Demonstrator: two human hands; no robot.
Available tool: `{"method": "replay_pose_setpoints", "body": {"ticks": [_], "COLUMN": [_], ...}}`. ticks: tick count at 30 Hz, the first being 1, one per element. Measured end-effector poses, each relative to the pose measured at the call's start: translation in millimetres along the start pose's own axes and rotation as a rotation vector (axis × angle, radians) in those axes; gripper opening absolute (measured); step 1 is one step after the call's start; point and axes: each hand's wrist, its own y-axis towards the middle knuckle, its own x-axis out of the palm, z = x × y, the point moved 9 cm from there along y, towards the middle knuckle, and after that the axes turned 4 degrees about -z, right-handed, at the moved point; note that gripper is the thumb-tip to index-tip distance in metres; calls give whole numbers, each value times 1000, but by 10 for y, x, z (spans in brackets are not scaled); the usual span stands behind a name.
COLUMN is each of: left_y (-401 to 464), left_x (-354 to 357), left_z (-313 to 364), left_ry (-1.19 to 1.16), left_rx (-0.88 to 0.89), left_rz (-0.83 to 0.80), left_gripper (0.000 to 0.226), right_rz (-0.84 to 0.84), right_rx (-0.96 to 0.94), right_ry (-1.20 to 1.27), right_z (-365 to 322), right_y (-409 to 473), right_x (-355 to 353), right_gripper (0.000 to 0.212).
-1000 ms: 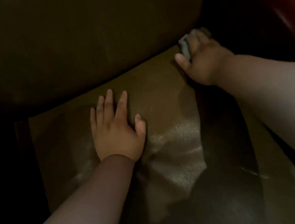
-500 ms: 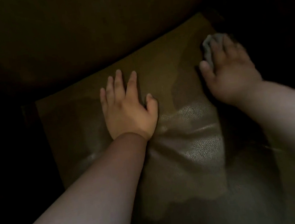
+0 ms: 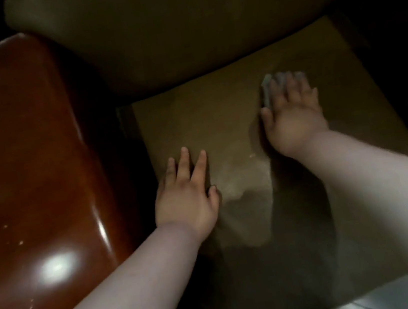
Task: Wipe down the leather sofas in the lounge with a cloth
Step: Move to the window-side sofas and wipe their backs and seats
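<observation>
A pale grey cloth [image 3: 268, 90] lay bunched on the dull brown leather sofa seat [image 3: 218, 115], pressed flat under the right hand [image 3: 292, 113]; left hand [image 3: 186, 196] rested spread beside it. No writing showed.

left hand [image 3: 186, 196] flat on seat cushion [image 3: 219, 120] | right hand [image 3: 292, 113] presses cloth [image 3: 267, 90]

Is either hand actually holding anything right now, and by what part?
The right hand presses the cloth flat against the seat cushion with straight fingers; only its left edge shows. The left hand rests flat, holding nothing.
</observation>
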Motion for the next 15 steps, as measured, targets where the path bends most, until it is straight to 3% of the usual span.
{"method": "replay_pose_setpoints", "body": {"ticks": [3, 5, 7, 9, 13, 15], "left_y": [-56, -184, -366, -583, -999, -1122], "left_x": [-255, -452, -606, -770, -896, -875], "left_z": [33, -90, -306, -534, -939, -1048], "left_ry": [11, 201, 408, 459, 225, 86], "left_rx": [45, 96, 121, 157, 237, 247], "left_rz": [-39, -57, -24, 86, 265, 356], "left_gripper": [60, 48, 55, 63, 65, 64], "right_rz": [-19, -119, -199, -164, -131, -138], "right_rx": [-463, -761, -860, -699, 15, -7], "right_ry": [-59, -50, -109, -170, 18, -10], "right_z": [-865, -1089, -1005, -846, -461, -825], "right_y": [-797, -1423, -1491, -1124, -450, -631], "right_x": [373, 564, 557, 454, 254, 399], "right_gripper": [65, 61, 61, 64, 70, 73]}}
